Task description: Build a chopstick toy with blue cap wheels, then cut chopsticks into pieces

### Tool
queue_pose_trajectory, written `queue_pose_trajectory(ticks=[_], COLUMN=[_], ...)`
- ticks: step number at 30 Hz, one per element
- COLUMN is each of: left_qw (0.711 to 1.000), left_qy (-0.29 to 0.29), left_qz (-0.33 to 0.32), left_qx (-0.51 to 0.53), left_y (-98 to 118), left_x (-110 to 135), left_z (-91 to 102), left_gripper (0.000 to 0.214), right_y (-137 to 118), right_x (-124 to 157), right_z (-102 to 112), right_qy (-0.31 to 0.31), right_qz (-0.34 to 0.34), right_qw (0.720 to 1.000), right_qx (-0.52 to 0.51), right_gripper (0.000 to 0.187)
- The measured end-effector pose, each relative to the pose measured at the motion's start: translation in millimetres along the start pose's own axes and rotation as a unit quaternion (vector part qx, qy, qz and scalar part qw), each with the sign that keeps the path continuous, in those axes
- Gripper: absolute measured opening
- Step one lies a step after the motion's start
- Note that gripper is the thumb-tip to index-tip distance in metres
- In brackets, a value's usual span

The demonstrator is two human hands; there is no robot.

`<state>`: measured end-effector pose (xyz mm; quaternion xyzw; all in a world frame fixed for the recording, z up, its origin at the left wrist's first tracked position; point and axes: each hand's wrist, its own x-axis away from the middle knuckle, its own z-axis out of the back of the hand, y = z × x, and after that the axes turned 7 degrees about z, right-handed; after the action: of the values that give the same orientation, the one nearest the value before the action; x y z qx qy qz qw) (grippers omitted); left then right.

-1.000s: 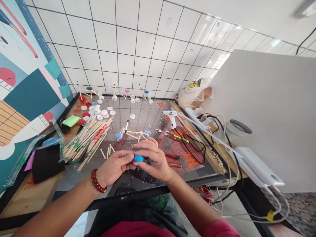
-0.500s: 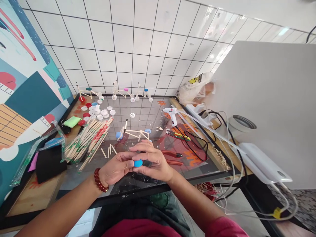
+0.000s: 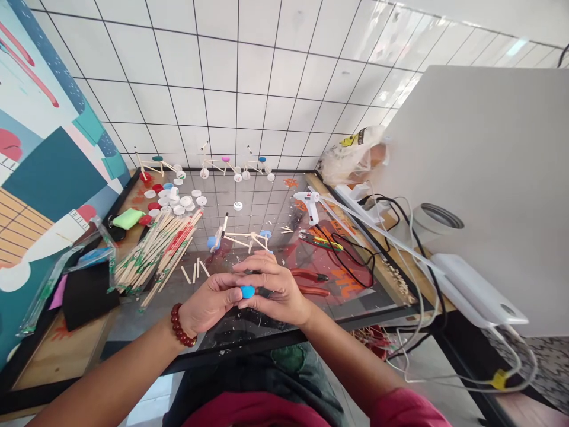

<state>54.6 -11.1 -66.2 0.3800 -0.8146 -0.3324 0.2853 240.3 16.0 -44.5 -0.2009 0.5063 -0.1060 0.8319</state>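
At the bottom centre of the frame, a person's left hand [image 3: 208,302] and right hand [image 3: 278,290] are coming together above a glass-topped counter [image 3: 133,338], with the fingers curled in close. Between them they are pinching a blue bottle cap [image 3: 248,291], which is showing its rounded blue top. Something dark is showing just beside the cap under the right fingers, but it is too hidden to identify. A red bead bracelet [image 3: 181,325] is circling the left wrist.

Just above the hands, a small stick bicycle [image 3: 240,238] is standing on the counter with blue caps on it. Short cut sticks [image 3: 194,271] are lying just to the left of the hands, beside a large heap of long wooden sticks [image 3: 155,256]. White and red caps [image 3: 175,204] are scattering toward the upper left, and three more stick bicycles [image 3: 224,165] are lining the far edge. To the right, red-handled pliers [image 3: 311,281] are resting near the right hand, and a white glue gun [image 3: 309,201] is lying farther up, with its black cord [image 3: 351,258] trailing across the glass.
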Motion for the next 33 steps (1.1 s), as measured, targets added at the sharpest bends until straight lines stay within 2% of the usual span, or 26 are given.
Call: queue_pose_trajectory(ticks=[7, 14, 17, 21, 24, 28, 30, 33], left_qw=[0.999, 0.999, 0.999, 0.999, 0.999, 1.0, 0.998, 0.984], left_qy=[-0.009, -0.026, -0.026, -0.017, -0.018, 0.018, 0.049, 0.103], left_qz=[0.033, 0.033, 0.033, 0.025, 0.026, 0.006, -0.021, -0.071], left_qx=[0.029, -0.001, 0.006, 0.039, 0.042, 0.016, -0.031, -0.124], left_y=[1.0, 2.0, 2.4, 2.1, 2.5, 4.2, 4.9, 5.0], left_x=[1.5, 1.3, 1.0, 1.2, 1.3, 0.8, 1.1, 2.4], left_z=[0.3, -1.5, -1.3, 1.0, 2.4, 0.6, -2.1, -6.9], left_gripper=[0.029, 0.03, 0.029, 0.03, 0.03, 0.036, 0.039, 0.03], right_y=[-3.4, -3.2, -3.6, -4.0, -3.4, -2.9, -3.2, -3.4], right_x=[1.2, 2.2, 2.6, 2.8, 3.0, 3.5, 3.7, 4.4], right_z=[2.3, 0.3, 1.1, 2.2, 2.7, 3.3, 3.2, 2.1], right_qy=[-0.008, -0.008, -0.018, -0.019, -0.014, -0.003, -0.001, -0.014], right_qz=[0.004, 0.016, 0.005, -0.022, -0.02, -0.022, -0.017, 0.006], right_qw=[0.997, 0.998, 0.997, 0.997, 0.997, 0.993, 0.987, 0.98], right_qx=[0.079, 0.063, 0.069, 0.073, 0.073, 0.116, 0.157, 0.2], right_gripper=[0.021, 0.012, 0.016, 0.038, 0.026, 0.017, 0.016, 0.021])
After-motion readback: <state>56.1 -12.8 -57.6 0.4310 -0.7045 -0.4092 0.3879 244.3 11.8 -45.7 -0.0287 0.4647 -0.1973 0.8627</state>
